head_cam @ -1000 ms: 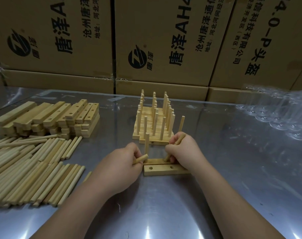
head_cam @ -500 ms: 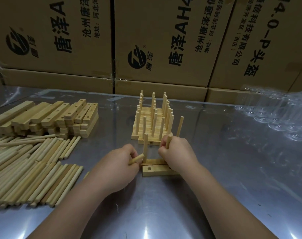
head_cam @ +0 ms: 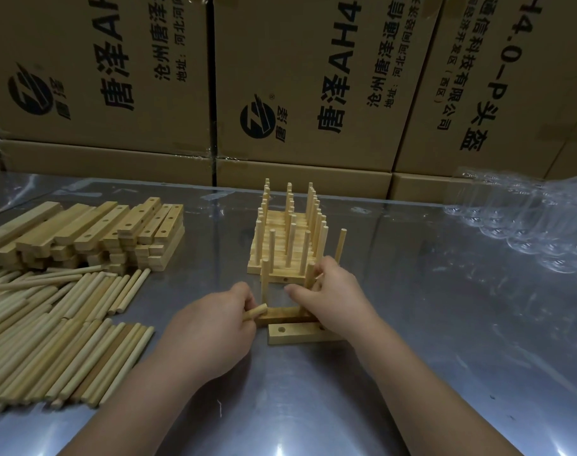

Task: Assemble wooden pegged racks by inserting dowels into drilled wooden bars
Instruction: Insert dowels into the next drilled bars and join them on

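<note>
Between hands [head_cam: 214, 330] [head_cam: 333, 301], bars [head_cam: 295, 335] edge to edge

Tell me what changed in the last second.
The right hand swung its dowel from slanted to upright over the bar, shifting slightly left. The left hand still grips a spare dowel; the standing dowel, the front bar and the dowel pile stayed put.

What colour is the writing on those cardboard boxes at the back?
Black, printed on brown cardboard boxes; the head view shows it clearly.
</note>
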